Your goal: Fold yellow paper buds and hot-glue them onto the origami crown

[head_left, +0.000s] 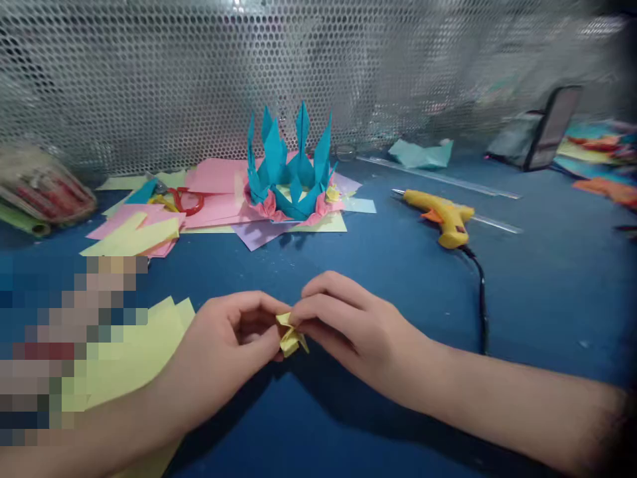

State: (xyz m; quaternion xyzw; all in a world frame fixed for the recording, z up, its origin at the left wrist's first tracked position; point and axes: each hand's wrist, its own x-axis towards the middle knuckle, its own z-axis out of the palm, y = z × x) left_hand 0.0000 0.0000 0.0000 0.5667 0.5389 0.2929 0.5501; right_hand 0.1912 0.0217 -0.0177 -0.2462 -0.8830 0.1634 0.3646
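Observation:
A small folded yellow paper flower (291, 340) is pinched between my two hands above the blue table (378, 265). My left hand (233, 345) grips its left side between thumb and fingers. On its upper right edge, the fingertips of my right hand (358, 325) are closed together. Beyond my hands stands a folded paper crown (291, 179) with tall teal points. Pink folded pieces line its base, and a small yellow flower (332, 194) sits on its right side. Yellow paper sheets (144, 352) lie under and beside my left forearm.
A yellow glue gun (442, 216) with a black cord lies at right, near clear glue sticks (448, 179). Red-handled scissors (188, 201) rest on pink and yellow papers. A phone (553, 129) stands at far right. A perforated metal panel (199, 79) closes the back.

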